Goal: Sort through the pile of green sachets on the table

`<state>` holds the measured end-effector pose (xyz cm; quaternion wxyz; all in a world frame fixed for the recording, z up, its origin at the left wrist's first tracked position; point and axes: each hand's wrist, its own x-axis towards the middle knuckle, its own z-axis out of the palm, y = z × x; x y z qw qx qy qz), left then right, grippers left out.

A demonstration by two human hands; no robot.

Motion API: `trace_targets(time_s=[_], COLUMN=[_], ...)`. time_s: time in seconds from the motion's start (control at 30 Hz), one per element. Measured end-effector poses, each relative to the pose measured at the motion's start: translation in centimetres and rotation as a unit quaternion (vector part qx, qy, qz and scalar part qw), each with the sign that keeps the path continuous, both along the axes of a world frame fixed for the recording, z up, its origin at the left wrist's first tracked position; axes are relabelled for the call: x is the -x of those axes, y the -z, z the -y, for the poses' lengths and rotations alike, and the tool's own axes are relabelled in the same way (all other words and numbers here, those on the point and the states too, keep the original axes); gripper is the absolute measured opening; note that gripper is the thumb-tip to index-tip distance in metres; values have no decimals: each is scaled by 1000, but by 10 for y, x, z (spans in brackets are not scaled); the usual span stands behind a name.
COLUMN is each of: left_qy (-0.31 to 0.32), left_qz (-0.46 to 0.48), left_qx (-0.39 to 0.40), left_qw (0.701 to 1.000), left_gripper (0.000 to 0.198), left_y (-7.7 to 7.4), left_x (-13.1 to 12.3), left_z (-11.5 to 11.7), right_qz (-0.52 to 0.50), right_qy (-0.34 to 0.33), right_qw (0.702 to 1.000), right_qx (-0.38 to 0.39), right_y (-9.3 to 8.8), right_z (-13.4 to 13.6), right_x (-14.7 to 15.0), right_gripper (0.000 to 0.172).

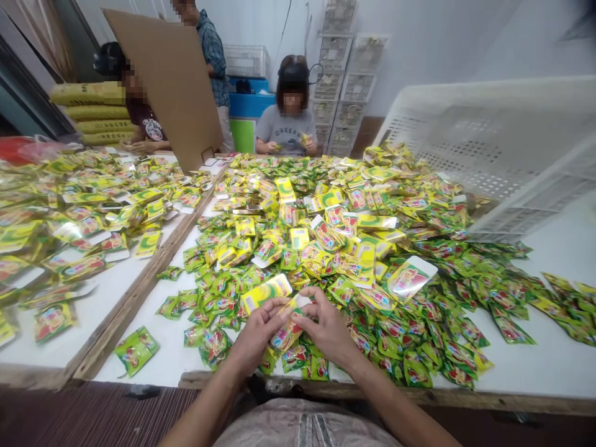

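A: Head view; what is in the hands?

B: Both hands meet at the near edge of the table [549, 366]; the left hand [259, 328] and the right hand [326, 328] pinch one small sachet [289, 327] between their fingertips, fingers closed on it from either side; it sits just above the near rim of the pile [354, 248]

A: Which step, by your reading?

B: I judge it is being checked or fitted by hand, one sachet at a time; the next move would call for a steady pinch and a clear spot to lay it, since loose packets crowd right up to the hands

A: Any writing?

B: The packets are green and yellow with red prints; the lettering is too small to read; a yellow card [266, 292] lies just beyond the left fingers; a worker [288, 127] across the table wears a grey shirt with partly legible letters, perhaps "CHEER"; a white crate [503, 136] leans at the right
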<state>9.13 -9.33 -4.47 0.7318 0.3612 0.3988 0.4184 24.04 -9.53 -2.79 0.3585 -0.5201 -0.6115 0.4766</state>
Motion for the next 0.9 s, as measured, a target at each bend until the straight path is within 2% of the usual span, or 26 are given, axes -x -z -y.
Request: trace_targets(time_s=[0.1,0.17,0.2,0.23,0.27,0.3,0.33,0.37,0.4,0.43,0.47,0.5,0.53,0.57,0.63,0.73,0.8,0.9], left_qy=[81,76,20,-88,-223,-366,-466,-513,-517,-477,-410,-320,-247,-195,-144,-123,-93,-55], left_qz=[-117,-219,-266,-289,-306,-334,-374,-402,-423,-432,-422,-396,-364,-337,-294,-218,-149,-56], left_qx=[-43,-49,-49,-64,-104,-160,-203,-240,-264,-270,-262,-235,-196,-166,-137,-111,-79,-28], left_qw=[989,972,962,951,920,854,776,719,696,716,765,828,876,906,935,962,981,997], left_gripper=[33,34,39,46,52,61,71,75,72,63,50,40,38,38,38,41,42,36], left_y=[-5,-17,-26,-37,-48,-60,-70,-76,-79,-78,-73,-64,-54,-42,-22,-7,-6,-9], left_x=[20,49,67,85,100,112,119,119,114,103,89,72,54,37,8,-18,-26,-29], left_z=[-1,-14,-23,-34,-44,-53,-61,-65,-68,-67,-65,-61,-56,-51,-42,-35,-34,-32], right_qz=[-65,-69,-54,-31,-2,33,72,116,169,223,275,317,345,356,336,251,182,30], right_qy=[-34,-42,-23,12,61,116,169,209,228,226,209,185,163,148,133,80,48,58], right_qw=[996,997,998,999,996,988,976,959,942,925,910,898,888,882,885,923,957,994], right_qx=[42,19,-7,-36,-66,-95,-122,-152,-181,-208,-229,-244,-258,-271,-295,-282,-220,-90], right_y=[7,3,0,-4,-8,-10,-10,-8,-5,0,6,11,16,20,21,12,4,-1], right_z=[0,-2,-5,-9,-16,-25,-35,-45,-56,-66,-73,-79,-81,-80,-70,-44,-29,-19], right_x=[3,-1,-5,-11,-17,-23,-29,-35,-38,-41,-42,-42,-42,-42,-40,-37,-36,-33], right_gripper=[34,37,36,32,25,21,19,19,18,16,13,11,10,12,13,13,14,17])
